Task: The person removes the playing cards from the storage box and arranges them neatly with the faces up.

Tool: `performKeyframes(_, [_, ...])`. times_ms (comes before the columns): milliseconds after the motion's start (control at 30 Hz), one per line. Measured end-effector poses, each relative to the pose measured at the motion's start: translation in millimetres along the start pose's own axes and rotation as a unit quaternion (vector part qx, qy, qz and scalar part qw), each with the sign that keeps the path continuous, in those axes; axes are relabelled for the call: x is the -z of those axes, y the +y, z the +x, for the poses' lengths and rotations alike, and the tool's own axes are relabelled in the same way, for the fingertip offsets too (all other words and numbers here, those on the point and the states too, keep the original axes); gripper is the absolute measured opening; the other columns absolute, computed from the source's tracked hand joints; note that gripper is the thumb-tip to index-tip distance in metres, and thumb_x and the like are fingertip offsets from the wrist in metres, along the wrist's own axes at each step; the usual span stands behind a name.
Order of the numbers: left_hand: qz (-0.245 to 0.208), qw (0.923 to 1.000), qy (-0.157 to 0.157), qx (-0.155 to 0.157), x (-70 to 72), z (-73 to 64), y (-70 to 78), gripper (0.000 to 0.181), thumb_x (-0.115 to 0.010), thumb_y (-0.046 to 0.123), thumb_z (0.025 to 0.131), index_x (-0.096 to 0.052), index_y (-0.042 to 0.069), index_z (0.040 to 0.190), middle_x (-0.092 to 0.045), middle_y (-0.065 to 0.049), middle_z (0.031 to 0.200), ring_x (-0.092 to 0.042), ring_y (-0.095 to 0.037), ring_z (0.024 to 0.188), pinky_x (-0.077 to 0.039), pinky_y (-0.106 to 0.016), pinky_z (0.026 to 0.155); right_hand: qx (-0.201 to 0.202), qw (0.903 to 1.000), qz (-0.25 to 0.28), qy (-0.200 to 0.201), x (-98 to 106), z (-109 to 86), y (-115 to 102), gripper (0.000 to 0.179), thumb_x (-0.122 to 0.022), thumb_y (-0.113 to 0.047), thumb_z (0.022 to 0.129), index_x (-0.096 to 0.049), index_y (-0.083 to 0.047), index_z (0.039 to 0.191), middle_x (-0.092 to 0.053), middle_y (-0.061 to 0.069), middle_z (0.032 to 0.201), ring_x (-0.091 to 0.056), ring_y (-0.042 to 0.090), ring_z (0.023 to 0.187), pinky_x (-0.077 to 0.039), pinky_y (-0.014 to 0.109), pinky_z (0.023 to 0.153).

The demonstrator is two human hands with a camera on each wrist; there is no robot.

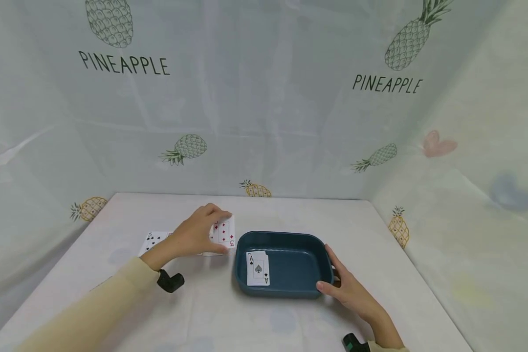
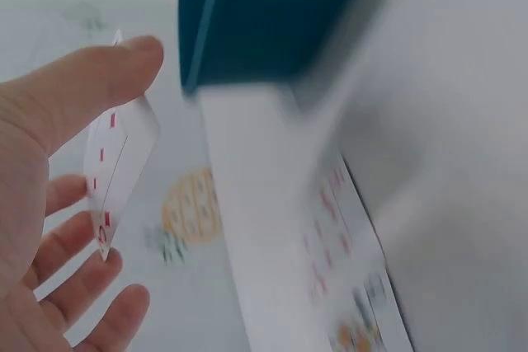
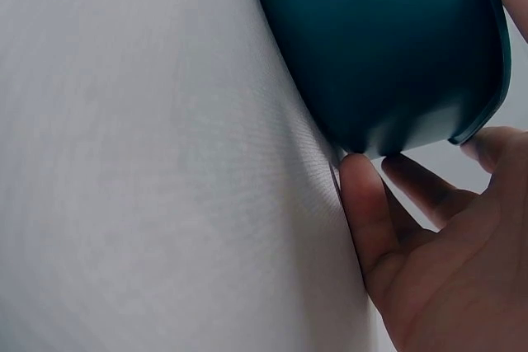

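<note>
One red diamond card is held above the left half of the table, just beside the left end of the tray; its long axis runs from the near edge toward the far edge, and its printed face is turned up toward the head camera. The left hand pinches it by its short ends, thumb at the near one and fingertips at the far one.

Left of it, partly covered by that hand, cards lie on the table. One is a black five, suit too small to tell; the left wrist view, blurred, shows a red-marked card and a picture card. Their full count is hidden.

There is one container, a blue tray, near the table's middle, its long axis parallel to the far edge. In it, by the left end, an ace of spades lies face up, long axis front to back, with the edge of at least one more card showing under it.

The right hand grips the tray's right end, thumb at the near right corner.

Two black wrist devices show. Behind the far edge hangs a pineapple-print curtain, lettered PINEAPPLE twice.
</note>
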State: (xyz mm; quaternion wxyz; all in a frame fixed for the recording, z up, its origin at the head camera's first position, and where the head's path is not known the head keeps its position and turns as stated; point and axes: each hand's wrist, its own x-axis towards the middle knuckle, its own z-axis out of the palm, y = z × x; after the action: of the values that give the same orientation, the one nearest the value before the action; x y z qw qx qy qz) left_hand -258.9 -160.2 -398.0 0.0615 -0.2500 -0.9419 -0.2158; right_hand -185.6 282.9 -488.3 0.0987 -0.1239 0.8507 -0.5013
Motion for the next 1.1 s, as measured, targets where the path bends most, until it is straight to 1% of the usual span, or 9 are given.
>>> performKeyframes(100, [0.011,0.9999,-0.008,0.005,12.6,-11.0,-20.5,0.091,-0.1,0.04,0.072,-0.06,0.017,0.151,-0.055,0.001,0.136,-0.051,-0.02,0.119,-0.053,-0.039,0.09,-0.001,1.0,0.001,-0.001,-0.3,-0.7,-0.8,0.098,-0.072,-0.022,0.101,-0.005,-0.027,0.173,-0.015,0.019,0.176,-0.047,0.042,0.142,-0.053,0.027,0.095])
performKeyframes(233, [0.025,0.9996,-0.011,0.006,27.9,-24.1,-48.2,0.09,-0.1,0.036,0.072,-0.061,0.013,0.149,-0.056,-0.002,0.135,-0.053,-0.023,0.119,-0.053,-0.043,0.092,0.0,1.0,0.0,0.001,-0.1,-1.3,-1.6,0.098,-0.072,-0.022,0.101,-0.005,-0.03,0.173,-0.019,0.02,0.174,-0.049,0.04,0.139,-0.053,0.028,0.094])
performKeyframes(333, [0.04,0.9991,-0.015,0.003,36.9,-32.3,-72.7,0.089,-0.101,0.036,0.071,-0.062,0.011,0.147,-0.057,-0.003,0.133,-0.055,-0.024,0.116,-0.053,-0.045,0.093,0.001,1.0,-0.001,0.002,0.2,-1.2,-2.0,0.098,-0.072,-0.022,0.101,-0.005,-0.031,0.172,-0.021,0.021,0.173,-0.049,0.04,0.139,-0.053,0.028,0.094])
performKeyframes(433, [0.049,0.9985,-0.025,0.004,44.5,-40.2,-99.5,0.089,-0.101,0.037,0.071,-0.062,0.009,0.147,-0.058,-0.005,0.132,-0.056,-0.024,0.115,-0.053,-0.046,0.094,0.0,1.0,0.001,0.002,0.2,-0.8,-2.2,0.098,-0.072,-0.023,0.101,-0.005,-0.031,0.173,-0.021,0.022,0.173,-0.049,0.04,0.138,-0.053,0.027,0.094])
performKeyframes(533, [0.048,0.998,-0.037,0.014,51.9,-48.7,-124.4,0.09,-0.1,0.038,0.071,-0.062,0.007,0.146,-0.058,-0.007,0.133,-0.056,-0.027,0.117,-0.052,-0.05,0.098,-0.002,1.0,0.0,0.002,-0.3,-0.6,-2.1,0.098,-0.072,-0.023,0.1,-0.005,-0.029,0.173,-0.021,0.022,0.173,-0.048,0.04,0.14,-0.052,0.026,0.095])
performKeyframes(600, [0.046,0.9977,-0.046,0.02,56.7,-54.2,-137.9,0.09,-0.1,0.037,0.071,-0.062,0.006,0.146,-0.059,-0.008,0.134,-0.057,-0.028,0.118,-0.051,-0.053,0.101,-0.003,1.0,-0.001,0.004,-0.6,-0.6,-2.2,0.099,-0.072,-0.023,0.1,-0.005,-0.028,0.173,-0.021,0.021,0.173,-0.047,0.041,0.14,-0.052,0.026,0.095])
performKeyframes(733, [0.042,0.9965,-0.065,0.03,64.6,-65.8,-157.9,0.09,-0.1,0.037,0.07,-0.062,0.006,0.145,-0.059,-0.007,0.132,-0.058,-0.029,0.12,-0.049,-0.054,0.103,-0.005,1.0,0.0,0.005,-1.3,-0.9,-3.0,0.098,-0.072,-0.024,0.1,-0.006,-0.029,0.173,-0.023,0.021,0.172,-0.048,0.04,0.14,-0.052,0.026,0.095])
performKeyframes(867, [0.047,0.9949,-0.084,0.03,68.3,-75.6,-171.5,0.09,-0.1,0.037,0.068,-0.063,0.004,0.143,-0.061,-0.006,0.13,-0.059,-0.03,0.119,-0.048,-0.055,0.103,-0.006,1.0,0.004,0.004,-1.5,-1.2,-3.9,0.098,-0.072,-0.024,0.1,-0.006,-0.029,0.173,-0.025,0.023,0.171,-0.05,0.039,0.138,-0.052,0.026,0.094])
performKeyframes(1100, [0.075,0.9905,-0.11,0.035,70.0,-88.7,-193.7,0.085,-0.099,0.034,0.069,-0.064,0.002,0.14,-0.061,-0.009,0.13,-0.059,-0.033,0.12,-0.048,-0.058,0.104,-0.01,0.9999,0.009,0.005,-1.9,-1.6,-3.8,0.098,-0.072,-0.023,0.1,-0.006,-0.029,0.173,-0.026,0.024,0.17,-0.05,0.039,0.138,-0.053,0.026,0.094])
